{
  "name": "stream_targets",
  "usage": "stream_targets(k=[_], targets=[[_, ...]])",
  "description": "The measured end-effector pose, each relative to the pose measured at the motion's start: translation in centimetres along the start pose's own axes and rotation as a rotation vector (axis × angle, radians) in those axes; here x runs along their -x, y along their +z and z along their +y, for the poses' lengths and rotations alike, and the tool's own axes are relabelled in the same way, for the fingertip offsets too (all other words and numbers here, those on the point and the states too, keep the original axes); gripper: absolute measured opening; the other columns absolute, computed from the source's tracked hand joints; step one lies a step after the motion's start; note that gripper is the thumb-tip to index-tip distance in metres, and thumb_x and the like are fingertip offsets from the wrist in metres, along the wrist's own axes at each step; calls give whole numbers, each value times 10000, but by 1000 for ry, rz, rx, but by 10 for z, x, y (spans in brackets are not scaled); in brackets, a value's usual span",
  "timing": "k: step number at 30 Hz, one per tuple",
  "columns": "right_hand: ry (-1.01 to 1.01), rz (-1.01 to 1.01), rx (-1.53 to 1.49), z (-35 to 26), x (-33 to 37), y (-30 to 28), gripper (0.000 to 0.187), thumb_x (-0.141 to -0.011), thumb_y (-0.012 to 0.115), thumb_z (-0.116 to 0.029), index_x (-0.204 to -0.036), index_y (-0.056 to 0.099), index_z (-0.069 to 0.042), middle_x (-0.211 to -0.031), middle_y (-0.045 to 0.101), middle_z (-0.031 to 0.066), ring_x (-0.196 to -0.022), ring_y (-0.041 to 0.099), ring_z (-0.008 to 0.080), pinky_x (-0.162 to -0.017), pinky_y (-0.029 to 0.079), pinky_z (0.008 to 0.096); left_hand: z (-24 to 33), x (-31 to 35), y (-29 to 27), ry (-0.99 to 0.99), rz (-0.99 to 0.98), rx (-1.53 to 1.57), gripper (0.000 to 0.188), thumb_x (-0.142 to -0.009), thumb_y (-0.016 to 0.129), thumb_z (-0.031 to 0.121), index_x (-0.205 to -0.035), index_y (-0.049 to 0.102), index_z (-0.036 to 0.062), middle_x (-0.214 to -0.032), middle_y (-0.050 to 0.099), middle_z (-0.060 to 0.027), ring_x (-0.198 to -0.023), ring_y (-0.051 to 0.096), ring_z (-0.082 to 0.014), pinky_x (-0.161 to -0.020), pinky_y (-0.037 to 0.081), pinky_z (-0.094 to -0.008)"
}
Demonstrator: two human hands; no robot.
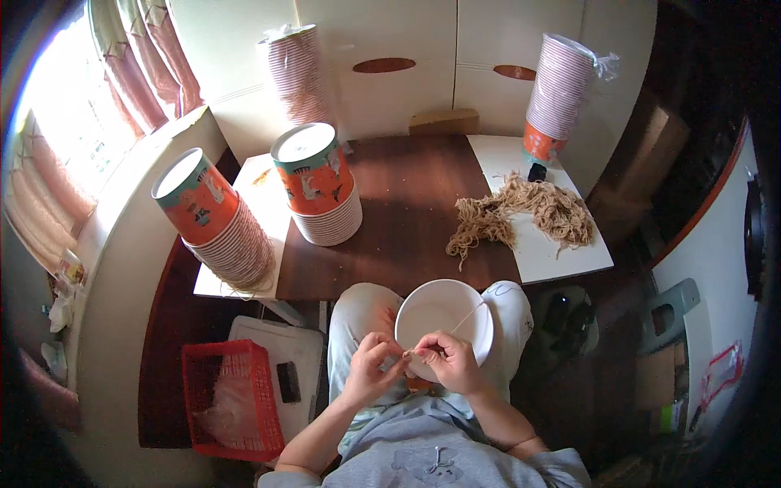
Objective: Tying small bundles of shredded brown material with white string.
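While between knees [508, 306], white bucket [431, 313], string [469, 315] across opening.

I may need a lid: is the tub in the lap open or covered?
Open: no lid covers the white tub, and its inside shows.

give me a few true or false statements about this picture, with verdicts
1. A round bucket with a smooth white inside sits between the person's thighs. True.
2. A red plastic basket stands on the person's right. False: the red plastic basket is on the left.
3. A tangled tan yarn pile lies on the brown and white table. True.
4. Both bare hands rest on the table. False: the left hand and right hand are close together at the bucket.
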State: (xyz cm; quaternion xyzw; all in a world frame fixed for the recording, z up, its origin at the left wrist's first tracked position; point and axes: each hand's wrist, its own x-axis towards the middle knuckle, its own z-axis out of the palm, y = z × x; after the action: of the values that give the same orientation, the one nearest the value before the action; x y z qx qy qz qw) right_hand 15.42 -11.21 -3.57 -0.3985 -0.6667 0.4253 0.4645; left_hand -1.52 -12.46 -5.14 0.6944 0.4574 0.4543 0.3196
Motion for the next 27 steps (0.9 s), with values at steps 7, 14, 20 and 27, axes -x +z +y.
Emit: stream_targets(k=[7, 14, 20, 27], targets=[[7, -13, 27, 10, -2, 4, 73, -793, 589, -86, -837, 581, -28, -751, 599, 78, -633, 586, 170, -563, 463, 279, 6, 0, -5, -262, -38, 269, 110, -714, 656, 49, -791, 584, 21, -730, 549, -68, -706, 527, -181, -569, 416, -263], [-39, -60, 163, 0, -3, 3, 83, -787, 594, -99, -834, 575, -33, -757, 596, 96, -653, 602, 223, -553, 467, 312, 20, -8, -14, 31, 47, -42, 79, -735, 633, 39, -740, 556, 30, -730, 542, -64, -671, 523, -153, -585, 408, -256], [-74, -74, 235, -3, -3, 3, 60, -773, 588, -71, -813, 569, -29, -747, 590, 100, -668, 598, 243, -571, 464, 319, 16, -3, -15, -264, 48, 619, 111, -806, 582, 52, -857, 486, 28, -777, 553, -11, -704, 506, -49, -626, 416, -179], [-145, -45, 181, -9, -2, -1, 51, -793, 569, -85, -813, 547, -44, -754, 568, 94, -676, 577, 255, -575, 454, 336, 8, 5, -25, -335, -252, 408, 204, -796, 621, 119, -913, 508, -5, -746, 579, -33, -663, 529, -59, -587, 435, -196]])
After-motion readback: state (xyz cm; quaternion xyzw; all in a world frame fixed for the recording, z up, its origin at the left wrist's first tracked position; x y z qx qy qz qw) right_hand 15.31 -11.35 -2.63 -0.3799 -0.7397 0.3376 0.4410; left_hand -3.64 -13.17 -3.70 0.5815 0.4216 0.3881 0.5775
